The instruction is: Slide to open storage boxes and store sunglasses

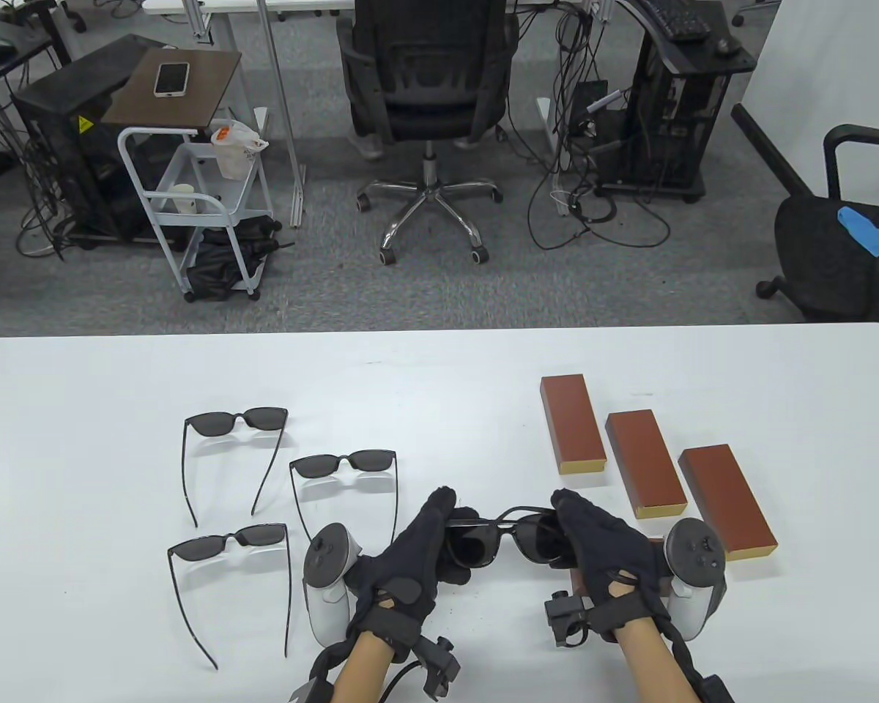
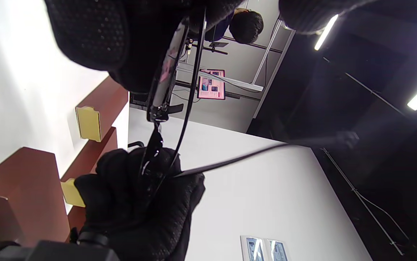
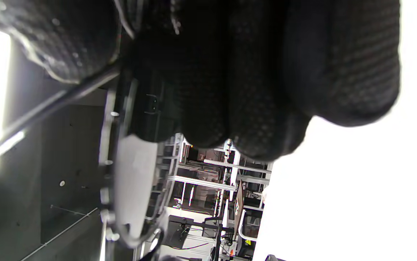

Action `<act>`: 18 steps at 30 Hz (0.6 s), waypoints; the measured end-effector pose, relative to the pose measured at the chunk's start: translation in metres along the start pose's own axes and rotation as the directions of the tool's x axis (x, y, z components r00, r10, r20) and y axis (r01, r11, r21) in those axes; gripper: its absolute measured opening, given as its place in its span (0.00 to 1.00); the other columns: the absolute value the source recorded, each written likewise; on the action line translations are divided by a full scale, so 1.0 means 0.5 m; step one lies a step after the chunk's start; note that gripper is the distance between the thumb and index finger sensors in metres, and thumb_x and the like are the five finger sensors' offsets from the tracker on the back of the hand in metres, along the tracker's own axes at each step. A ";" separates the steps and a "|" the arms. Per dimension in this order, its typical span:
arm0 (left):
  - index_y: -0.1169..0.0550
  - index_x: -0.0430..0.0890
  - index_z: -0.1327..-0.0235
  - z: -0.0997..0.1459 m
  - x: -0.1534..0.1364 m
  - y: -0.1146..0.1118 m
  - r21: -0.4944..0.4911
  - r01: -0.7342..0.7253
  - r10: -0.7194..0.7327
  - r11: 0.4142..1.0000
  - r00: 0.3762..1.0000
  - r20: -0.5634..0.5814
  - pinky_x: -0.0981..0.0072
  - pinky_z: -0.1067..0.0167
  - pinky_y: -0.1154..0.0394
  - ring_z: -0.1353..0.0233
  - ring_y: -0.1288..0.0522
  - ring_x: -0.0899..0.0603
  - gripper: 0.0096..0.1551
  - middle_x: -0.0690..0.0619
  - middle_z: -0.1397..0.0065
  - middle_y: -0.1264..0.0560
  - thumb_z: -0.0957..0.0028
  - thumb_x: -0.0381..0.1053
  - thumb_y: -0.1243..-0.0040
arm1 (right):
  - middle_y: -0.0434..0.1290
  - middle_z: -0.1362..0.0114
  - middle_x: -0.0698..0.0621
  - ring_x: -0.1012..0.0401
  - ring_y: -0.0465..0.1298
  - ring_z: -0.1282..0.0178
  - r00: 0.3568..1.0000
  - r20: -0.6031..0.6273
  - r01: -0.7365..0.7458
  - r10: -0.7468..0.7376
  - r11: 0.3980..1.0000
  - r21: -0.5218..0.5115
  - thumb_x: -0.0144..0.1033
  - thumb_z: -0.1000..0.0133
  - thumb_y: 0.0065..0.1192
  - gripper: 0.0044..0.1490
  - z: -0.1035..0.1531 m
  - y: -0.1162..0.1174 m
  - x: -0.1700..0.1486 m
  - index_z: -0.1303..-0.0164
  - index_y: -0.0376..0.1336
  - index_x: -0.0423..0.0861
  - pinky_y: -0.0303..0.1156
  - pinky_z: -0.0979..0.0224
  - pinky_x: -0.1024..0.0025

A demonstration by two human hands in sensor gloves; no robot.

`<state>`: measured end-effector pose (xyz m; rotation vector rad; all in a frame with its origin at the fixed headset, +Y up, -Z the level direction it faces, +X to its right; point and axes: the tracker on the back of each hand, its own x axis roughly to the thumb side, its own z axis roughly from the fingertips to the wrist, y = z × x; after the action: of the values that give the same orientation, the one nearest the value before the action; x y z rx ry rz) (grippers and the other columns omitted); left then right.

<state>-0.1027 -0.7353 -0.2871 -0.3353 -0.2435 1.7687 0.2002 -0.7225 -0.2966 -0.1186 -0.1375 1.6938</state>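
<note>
Both hands grip the sunglasses at lower centre of the table view: left hand curled round the left lens end, right hand round the right one, long axis left-to-right. The boxes, brown w/ yellow ends, lie just upper right of the right hand, the nearer one. Glasses are black w/ dark lenses; in the left wrist view one temple sticks out unfolded.

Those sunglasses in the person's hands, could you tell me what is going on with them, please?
A person in sensor gloves holds one pair of sunglasses above the white table with both hands, the left hand at one lens and the right hand at the other. Three more pairs lie with their arms unfolded on the person's left side of the table. Three brown storage boxes sit in a row on the right, all looking closed. A fourth box may lie under the right hand, but it is mostly hidden.
</note>
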 end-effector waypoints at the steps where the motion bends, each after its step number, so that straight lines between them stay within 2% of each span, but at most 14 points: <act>1: 0.41 0.47 0.20 0.000 0.001 0.000 -0.004 -0.004 0.004 1.000 1.000 0.000 0.46 0.42 0.24 0.33 0.23 0.38 0.45 0.42 0.20 0.32 0.46 0.69 0.54 | 0.88 0.60 0.49 0.52 0.88 0.64 1.000 0.003 -0.009 0.009 1.000 0.000 0.57 0.60 0.70 0.30 0.000 0.000 0.001 0.52 0.73 0.51 0.86 0.63 0.63; 6: 0.40 0.47 0.20 0.000 0.002 0.000 -0.007 -0.002 0.002 1.000 1.000 -0.003 0.46 0.42 0.24 0.33 0.23 0.37 0.44 0.41 0.21 0.32 0.46 0.68 0.53 | 0.88 0.60 0.49 0.53 0.89 0.64 0.999 0.012 -0.048 0.048 0.999 -0.003 0.54 0.61 0.73 0.29 -0.001 -0.001 0.004 0.53 0.74 0.52 0.86 0.63 0.63; 10: 0.38 0.46 0.21 -0.001 0.005 0.001 -0.007 0.015 -0.015 1.000 1.000 -0.016 0.45 0.42 0.23 0.33 0.22 0.37 0.40 0.41 0.21 0.30 0.44 0.63 0.49 | 0.88 0.60 0.50 0.53 0.89 0.64 0.996 0.025 -0.091 0.092 0.996 -0.010 0.52 0.62 0.75 0.28 -0.002 -0.004 0.006 0.54 0.74 0.52 0.86 0.63 0.64; 18: 0.24 0.45 0.31 -0.004 0.012 0.015 0.063 0.167 -0.163 0.984 0.985 -0.060 0.48 0.51 0.18 0.44 0.14 0.41 0.29 0.42 0.33 0.19 0.47 0.49 0.37 | 0.88 0.59 0.49 0.52 0.88 0.62 0.959 0.141 -0.242 0.246 0.969 -0.039 0.51 0.63 0.76 0.27 0.002 -0.005 0.030 0.55 0.75 0.53 0.86 0.61 0.61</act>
<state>-0.1102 -0.7313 -0.2923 -0.3056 -0.1666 1.5980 0.2006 -0.7072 -0.2953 -0.0292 -0.2585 1.9484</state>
